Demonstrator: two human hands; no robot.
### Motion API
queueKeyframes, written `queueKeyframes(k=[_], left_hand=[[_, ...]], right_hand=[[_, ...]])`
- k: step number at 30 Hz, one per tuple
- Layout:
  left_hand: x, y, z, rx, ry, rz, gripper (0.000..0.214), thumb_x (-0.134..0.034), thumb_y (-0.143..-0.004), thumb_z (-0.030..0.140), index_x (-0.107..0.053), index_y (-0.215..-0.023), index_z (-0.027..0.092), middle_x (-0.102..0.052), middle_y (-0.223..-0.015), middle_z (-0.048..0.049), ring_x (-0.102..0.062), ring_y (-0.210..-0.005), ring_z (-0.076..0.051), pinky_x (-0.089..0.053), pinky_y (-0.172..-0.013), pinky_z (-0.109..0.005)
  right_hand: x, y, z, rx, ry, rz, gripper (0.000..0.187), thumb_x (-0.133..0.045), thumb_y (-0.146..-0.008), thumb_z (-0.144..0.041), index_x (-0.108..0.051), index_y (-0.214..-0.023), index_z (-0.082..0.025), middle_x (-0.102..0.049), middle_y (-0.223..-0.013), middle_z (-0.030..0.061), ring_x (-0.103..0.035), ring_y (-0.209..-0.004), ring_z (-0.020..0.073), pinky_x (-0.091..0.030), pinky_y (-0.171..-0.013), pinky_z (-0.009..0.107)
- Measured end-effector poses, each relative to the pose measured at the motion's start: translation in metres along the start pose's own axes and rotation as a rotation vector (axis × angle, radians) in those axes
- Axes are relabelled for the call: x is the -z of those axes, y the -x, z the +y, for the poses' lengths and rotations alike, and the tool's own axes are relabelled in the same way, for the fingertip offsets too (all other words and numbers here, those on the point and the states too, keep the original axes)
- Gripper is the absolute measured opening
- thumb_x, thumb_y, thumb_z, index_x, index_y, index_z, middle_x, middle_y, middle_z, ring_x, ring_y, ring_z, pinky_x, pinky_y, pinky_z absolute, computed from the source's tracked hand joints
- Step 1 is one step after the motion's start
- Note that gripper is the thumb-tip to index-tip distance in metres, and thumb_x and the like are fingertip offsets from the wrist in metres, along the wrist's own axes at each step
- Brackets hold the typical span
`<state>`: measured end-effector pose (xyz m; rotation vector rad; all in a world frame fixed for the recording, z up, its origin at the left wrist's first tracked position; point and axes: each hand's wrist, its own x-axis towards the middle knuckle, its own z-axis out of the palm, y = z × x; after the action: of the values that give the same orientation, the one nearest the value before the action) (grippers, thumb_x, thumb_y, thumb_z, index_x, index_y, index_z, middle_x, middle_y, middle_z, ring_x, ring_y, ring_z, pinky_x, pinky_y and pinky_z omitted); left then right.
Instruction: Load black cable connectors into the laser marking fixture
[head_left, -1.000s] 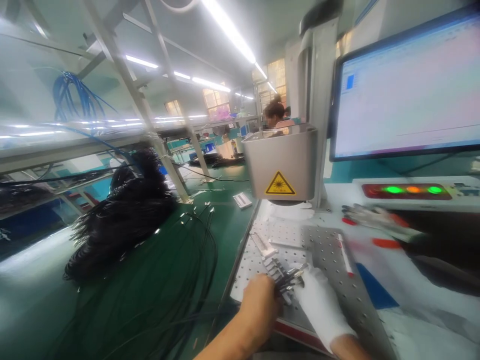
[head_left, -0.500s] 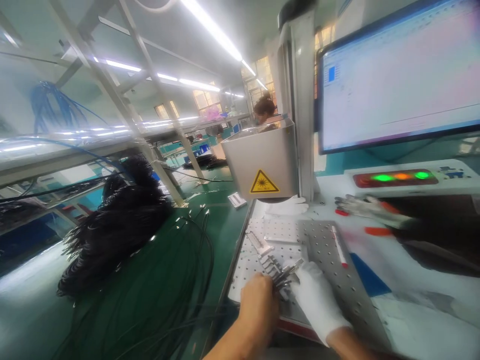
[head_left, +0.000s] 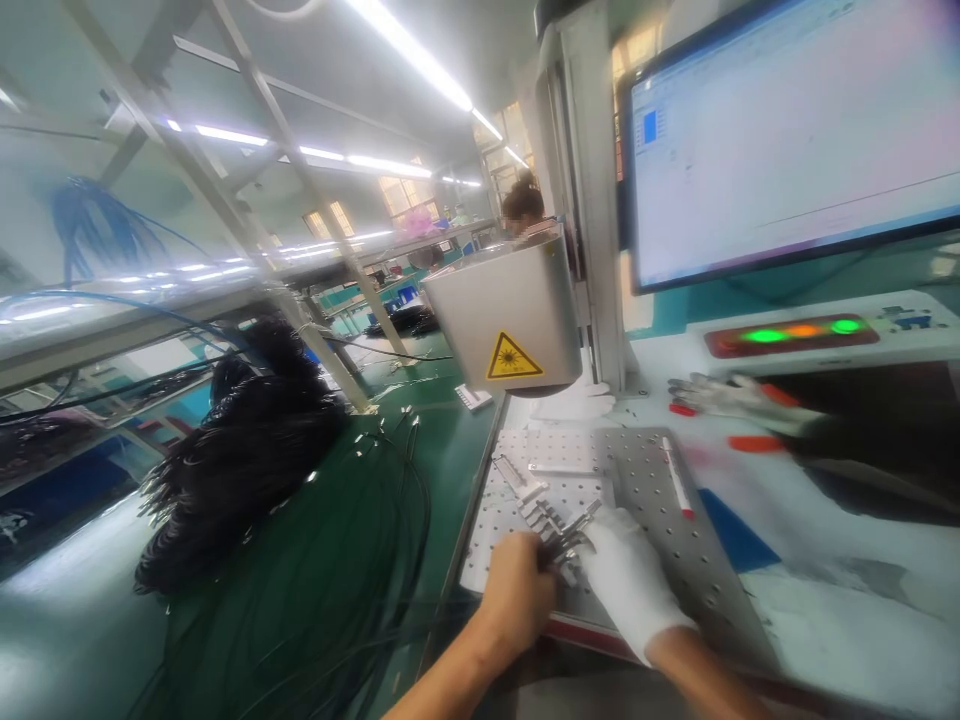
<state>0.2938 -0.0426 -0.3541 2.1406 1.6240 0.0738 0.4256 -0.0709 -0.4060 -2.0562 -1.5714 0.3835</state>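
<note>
My bare left hand [head_left: 519,588] is closed at the lower end of a silvery metal fixture [head_left: 541,515], which lies slantwise on the perforated plate [head_left: 690,555]. What its fingers grip is hidden behind the knuckles. My right hand [head_left: 626,580], in a white glove, is closed around slim silvery metal pieces [head_left: 583,522] pointing up and to the right. Both hands almost meet over the fixture. Above and beyond them hangs the grey box-shaped head [head_left: 499,320] of a laser machine with a yellow warning triangle.
On the plate's right side lies a white-and-red marker [head_left: 677,480]. Work gloves [head_left: 739,395] rest below a panel with lit buttons [head_left: 795,338], under a monitor [head_left: 795,150]. Black cable bundles [head_left: 247,460] and loose cables [head_left: 409,470] cover the green table on the left.
The view has shifted slightly, so the machine and monitor sit a little further left and higher. Both hands stay at the fixture, with barely any movement.
</note>
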Motion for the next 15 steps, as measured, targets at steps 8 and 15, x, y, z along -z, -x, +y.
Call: queueKeyframes(k=[8, 15], left_hand=[[-0.0022, 0.0036, 0.0051, -0.04, -0.012, 0.019, 0.012, -0.056, -0.078, 0.007, -0.065, -0.074, 0.014, -0.065, -0.075, -0.0041, -0.053, -0.071, -0.015, -0.032, -0.064, -0.027], [0.0038, 0.0017, 0.0075, -0.008, -0.078, -0.047, 0.013, -0.059, -0.079, 0.013, -0.07, -0.085, 0.012, -0.069, -0.084, -0.0079, -0.059, -0.079, -0.019, -0.036, -0.066, -0.027]], right_hand=[[-0.0027, 0.0013, 0.0024, 0.031, -0.037, 0.036, 0.034, -0.05, -0.08, -0.005, -0.074, -0.1, -0.017, -0.067, -0.104, 0.0104, -0.055, -0.101, 0.0251, -0.039, -0.091, 0.032], [0.0016, 0.0004, 0.0095, 0.098, -0.065, 0.059, 0.036, -0.052, -0.076, -0.004, -0.074, -0.1, -0.02, -0.069, -0.104, 0.0071, -0.059, -0.099, 0.022, -0.042, -0.089, 0.029]])
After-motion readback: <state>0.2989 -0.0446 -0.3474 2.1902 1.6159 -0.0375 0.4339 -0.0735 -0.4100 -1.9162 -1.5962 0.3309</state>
